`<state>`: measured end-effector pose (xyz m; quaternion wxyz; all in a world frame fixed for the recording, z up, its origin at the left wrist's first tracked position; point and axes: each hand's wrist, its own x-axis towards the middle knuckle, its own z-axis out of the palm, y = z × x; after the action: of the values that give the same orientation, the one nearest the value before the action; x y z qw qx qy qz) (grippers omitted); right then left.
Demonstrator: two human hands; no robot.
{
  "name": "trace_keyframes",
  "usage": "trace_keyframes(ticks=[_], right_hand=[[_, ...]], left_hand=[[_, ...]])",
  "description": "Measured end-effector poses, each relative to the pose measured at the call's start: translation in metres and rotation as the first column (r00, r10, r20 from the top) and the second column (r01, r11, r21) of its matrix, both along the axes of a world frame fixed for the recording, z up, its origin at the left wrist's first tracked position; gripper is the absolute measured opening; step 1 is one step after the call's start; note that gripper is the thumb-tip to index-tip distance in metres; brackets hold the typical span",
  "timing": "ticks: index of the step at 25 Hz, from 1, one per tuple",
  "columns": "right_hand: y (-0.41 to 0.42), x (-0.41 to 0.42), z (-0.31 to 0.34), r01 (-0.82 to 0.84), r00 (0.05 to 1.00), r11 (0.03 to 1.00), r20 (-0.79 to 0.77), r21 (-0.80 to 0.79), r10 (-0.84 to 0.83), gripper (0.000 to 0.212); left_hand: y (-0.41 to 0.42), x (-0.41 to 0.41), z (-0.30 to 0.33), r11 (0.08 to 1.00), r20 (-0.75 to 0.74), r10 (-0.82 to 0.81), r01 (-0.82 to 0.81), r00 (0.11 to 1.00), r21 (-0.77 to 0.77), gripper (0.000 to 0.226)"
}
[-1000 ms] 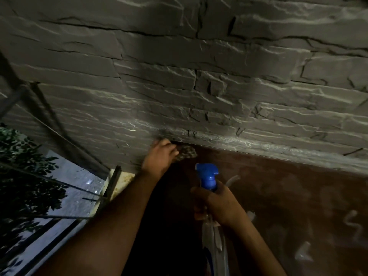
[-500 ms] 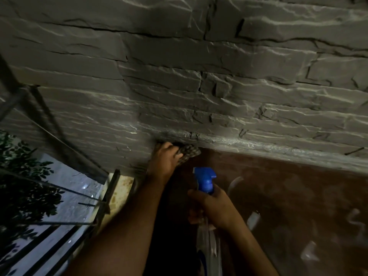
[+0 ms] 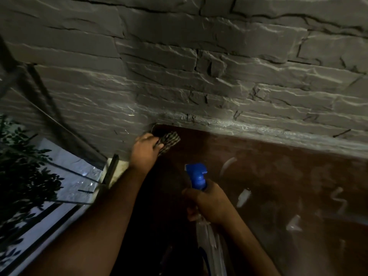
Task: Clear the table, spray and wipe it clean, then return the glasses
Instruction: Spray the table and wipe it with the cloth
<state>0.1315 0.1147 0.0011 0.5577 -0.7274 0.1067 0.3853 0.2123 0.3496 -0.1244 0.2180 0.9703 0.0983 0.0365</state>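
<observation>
A: What were your hands doing just then?

B: Your left hand was closed on the cloth. You had it pressed down at the far left corner of the bench, right where the bench met the stone wall. Your right hand was wrapped around the neck of the spray bottle. Its blue top pointed away from you, out over the bench.

A: So which step were you on?

B: I think it was the wiping step. No things stood on the part of the bench that showed. It was dim, but you could see pale wet marks shining on the brown top. So it looks like the clearing was done and some spray was already down.

A: Where were the glasses?

B: You could not see any. They were not in view at all.

A: What did the next move need?

B: Probably you had to drag the cloth from that corner across to the wet marks on the right. You needed to press flat so no streaks stayed. Near the wall, the rough stone could snag the cloth, so you had to go gently there. The bottle could stay in your right hand or be set down.
</observation>
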Motion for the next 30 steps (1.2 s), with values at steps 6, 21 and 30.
trace_keyframes(ticks=[6, 21, 30], right_hand=[[0.01, -0.011, 0.001, -0.083, 0.996, 0.993, 0.035, -0.085, 0.086, 0.022], [0.003, -0.013, 0.004, -0.014, 1.0, 1.0, 0.001, 0.003, 0.014, 0.021], [-0.006, -0.019, -0.005, 0.025, 0.999, 0.998, -0.044, 0.058, -0.022, 0.024]], left_hand=[[-0.011, -0.013, 0.005, 0.998, 0.047, -0.038, 0.04, 0.998, -0.041, 0.025], [-0.038, -0.045, -0.005, 0.951, 0.058, -0.308, 0.307, 0.95, 0.027, 0.028], [-0.011, -0.041, -0.001, 0.983, 0.034, -0.182, 0.181, 0.983, 0.013, 0.029]])
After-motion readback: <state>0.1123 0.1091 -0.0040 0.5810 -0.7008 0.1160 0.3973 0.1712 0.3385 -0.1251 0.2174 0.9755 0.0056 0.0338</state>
